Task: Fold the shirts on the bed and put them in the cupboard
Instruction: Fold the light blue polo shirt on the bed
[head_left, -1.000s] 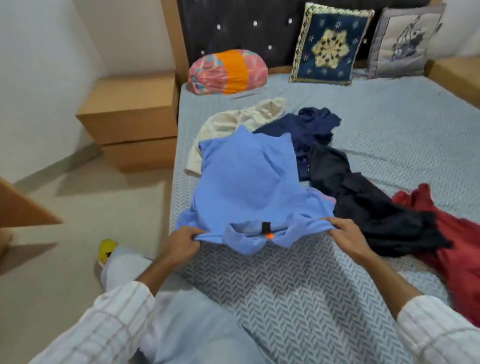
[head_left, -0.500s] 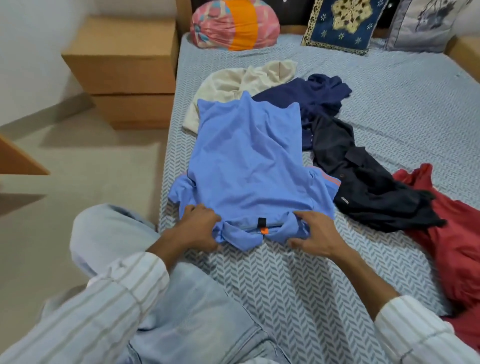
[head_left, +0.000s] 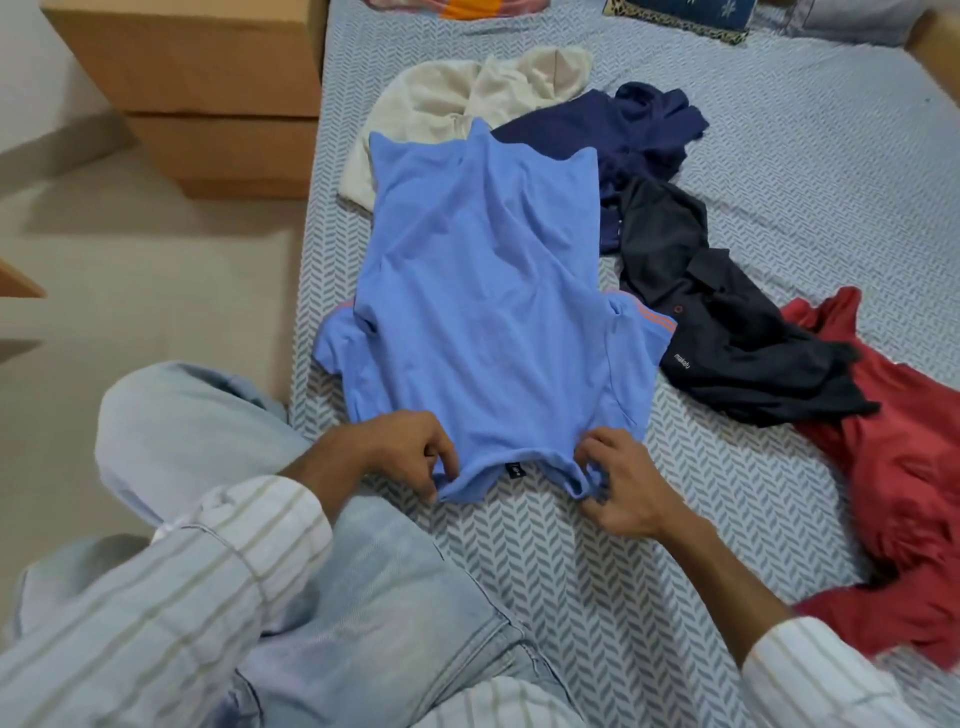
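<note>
At the far left, beside the bed (head_left: 779, 208), stands a wooden bedside cabinet (head_left: 197, 93); its fronts are closed, so what is inside cannot be seen, and I cannot tell if this is the cupboard of the task. Next comes the left hand (head_left: 400, 447), its fingers (head_left: 441, 462) curled and pinching the collar edge of the light blue shirt (head_left: 488, 291). This shirt lies spread flat with its back up near the left edge of the bed, collar toward the person, and its far end lies over a cream shirt (head_left: 467, 93). The right hand (head_left: 623, 483) is at the other side of the collar, its fingers (head_left: 592, 452) bent and pinching the cloth there. Further right a navy shirt (head_left: 639, 124), a black shirt (head_left: 727, 332) and a red shirt (head_left: 909, 467) lie crumpled, each touching the next. In my judgement the task is only at its beginning: the blue shirt is laid out but no fold is made yet, the four others are not folded, and nothing has gone to the cupboard. No folded pile is visible anywhere on the bed.
</note>
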